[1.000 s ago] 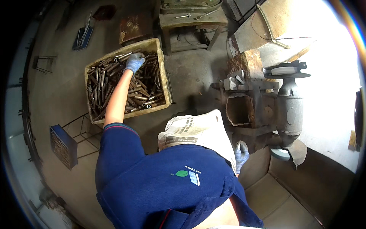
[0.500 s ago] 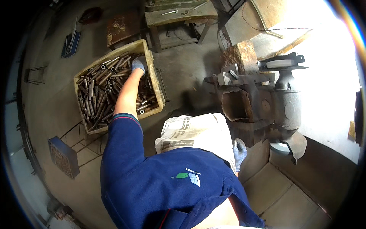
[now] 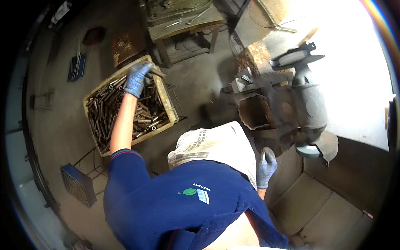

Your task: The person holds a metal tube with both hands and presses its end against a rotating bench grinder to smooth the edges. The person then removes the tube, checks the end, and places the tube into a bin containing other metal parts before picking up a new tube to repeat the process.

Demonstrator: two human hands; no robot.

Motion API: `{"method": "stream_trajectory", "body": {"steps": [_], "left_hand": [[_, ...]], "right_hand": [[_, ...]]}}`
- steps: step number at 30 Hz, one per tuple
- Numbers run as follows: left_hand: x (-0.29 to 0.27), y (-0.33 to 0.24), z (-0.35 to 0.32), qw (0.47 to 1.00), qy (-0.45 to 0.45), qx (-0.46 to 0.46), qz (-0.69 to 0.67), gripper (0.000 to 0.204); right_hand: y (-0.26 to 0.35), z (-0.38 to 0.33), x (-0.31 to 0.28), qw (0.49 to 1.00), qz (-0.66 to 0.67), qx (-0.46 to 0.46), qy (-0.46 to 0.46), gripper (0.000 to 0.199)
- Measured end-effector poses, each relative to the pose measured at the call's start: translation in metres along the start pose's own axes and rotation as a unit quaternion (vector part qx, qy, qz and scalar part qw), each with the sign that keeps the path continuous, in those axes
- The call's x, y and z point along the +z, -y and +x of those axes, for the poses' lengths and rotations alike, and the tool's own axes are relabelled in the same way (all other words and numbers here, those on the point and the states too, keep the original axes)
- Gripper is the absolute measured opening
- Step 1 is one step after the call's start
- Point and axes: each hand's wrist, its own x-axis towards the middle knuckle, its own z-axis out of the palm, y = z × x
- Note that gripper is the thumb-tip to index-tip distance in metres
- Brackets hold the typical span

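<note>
My left hand (image 3: 136, 79), in a blue-grey knit glove, is raised over the far side of a yellowish plastic crate (image 3: 170, 109). Its fingers are closed round a short dark metal tube (image 3: 157, 72), which sticks out to the right; whether it grips more than one cannot be made out. Under it, the crate is heaped with loose metal tubes (image 3: 109, 100), brown and dull grey. My right hand (image 3: 266, 168), gloved alike, is low beside my white apron (image 3: 216, 143). Its fingers are curled together, and what they hold, if anything, is hidden.
A dark grinding machine (image 3: 310, 104) stands at the right, with a square-mouthed metal housing (image 3: 255, 112) beside it. Tools lie on a worn table (image 3: 183, 27) at the back. On the left are a blue box of thin rods (image 3: 76, 67) and another blue box (image 3: 78, 185).
My left hand has lifted out of the heap toward the crate's far rim, bringing up a metal tube. My right hand has risen slightly and its fingers have curled. The view has shifted.
</note>
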Motion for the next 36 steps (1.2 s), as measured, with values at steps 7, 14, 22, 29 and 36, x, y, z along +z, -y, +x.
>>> {"method": "stream_trajectory", "body": {"steps": [7,14,22,29,36], "left_hand": [[0.240,0.012,-0.084,0.909,0.353,-0.198,-0.100,0.024],[0.336,0.040,-0.148,0.837,0.475,-0.242,-0.121,0.027],[0.386,0.063,-0.162,0.763,0.565,-0.301,-0.084,0.027],[0.421,0.071,-0.167,0.738,0.619,-0.268,-0.027,0.028],[0.438,0.079,-0.183,0.752,0.644,-0.124,0.070,0.015]], "right_hand": [[0.119,0.047,0.014,0.978,-0.014,-0.193,0.076,0.039],[0.081,0.037,-0.009,0.966,-0.057,-0.213,-0.133,0.044],[0.052,0.025,-0.025,0.967,0.017,-0.089,-0.237,0.027],[0.043,0.017,-0.039,0.939,-0.005,-0.083,-0.333,0.023],[0.016,0.006,-0.045,0.924,-0.004,-0.045,-0.380,0.022]]}}
